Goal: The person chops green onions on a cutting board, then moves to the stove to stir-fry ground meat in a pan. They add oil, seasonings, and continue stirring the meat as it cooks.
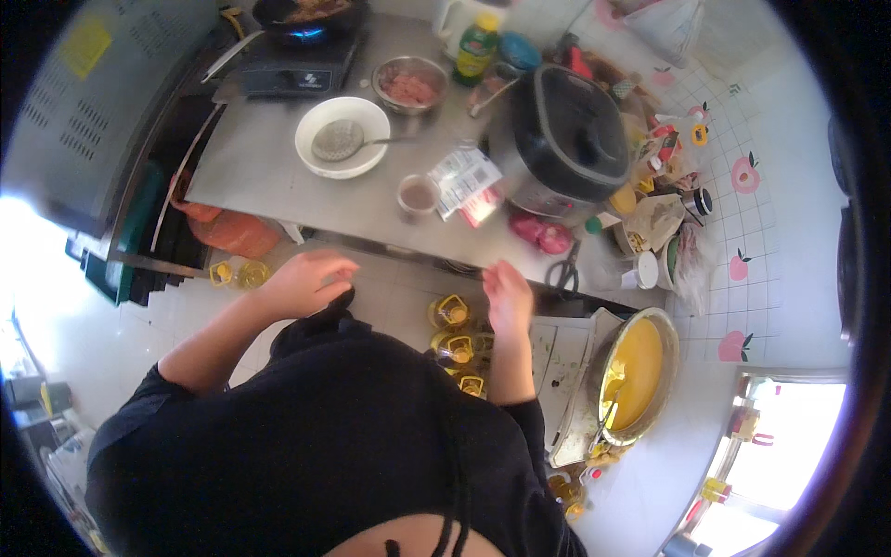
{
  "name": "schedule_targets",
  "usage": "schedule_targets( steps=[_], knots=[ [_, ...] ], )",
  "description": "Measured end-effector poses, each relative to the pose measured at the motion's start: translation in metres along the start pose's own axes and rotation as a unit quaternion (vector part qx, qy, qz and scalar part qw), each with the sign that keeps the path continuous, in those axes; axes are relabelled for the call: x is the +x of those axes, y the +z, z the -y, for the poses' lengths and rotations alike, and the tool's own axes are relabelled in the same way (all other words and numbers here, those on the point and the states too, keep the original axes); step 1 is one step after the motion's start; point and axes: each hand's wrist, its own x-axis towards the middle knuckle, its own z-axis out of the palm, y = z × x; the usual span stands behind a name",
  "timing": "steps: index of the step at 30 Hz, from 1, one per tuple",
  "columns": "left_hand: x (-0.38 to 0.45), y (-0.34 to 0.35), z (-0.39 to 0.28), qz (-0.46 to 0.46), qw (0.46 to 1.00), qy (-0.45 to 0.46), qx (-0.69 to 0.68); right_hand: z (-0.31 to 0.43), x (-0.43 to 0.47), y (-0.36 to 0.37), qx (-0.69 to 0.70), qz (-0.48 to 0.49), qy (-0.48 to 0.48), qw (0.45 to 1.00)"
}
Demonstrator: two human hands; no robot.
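My left hand (310, 280) hovers in front of the steel worktop's near edge, thumb apart from bent fingers, with nothing in it. My right hand (507, 299) is at the same edge, blurred, fingers curled; I see no object there, and its inner side is hidden. On the steel worktop (257, 163) before me stands a white bowl (306, 157) with a perforated skimmer (337, 141) inside. A small cup of brown contents (418, 195) sits beside a printed packet (465, 177). Scissors (565, 273) and a pink plastic bag (539, 232) lie nearest my right hand.
A wok (306, 14) sits over a blue flame on a portable stove (296, 76). Behind the bowl is a metal bowl of raw meat (411, 87). A large rice cooker (564, 139) stands right. Oil bottles (451, 313) and a basin of yellow liquid (640, 376) are lower right.
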Motion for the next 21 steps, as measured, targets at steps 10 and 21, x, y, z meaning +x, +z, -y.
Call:
schedule_targets(
  steps=[10,21],
  knots=[
    [-0.037,-0.105,0.108,-0.095,0.990,-0.079,-0.064,-0.056,0.144,0.099,-0.171,-0.184,0.111,0.961],
    [-0.061,-0.121,0.127,-0.156,0.975,-0.127,-0.091,-0.067,0.150,0.099,-0.237,-0.177,-0.133,0.946]
  ],
)
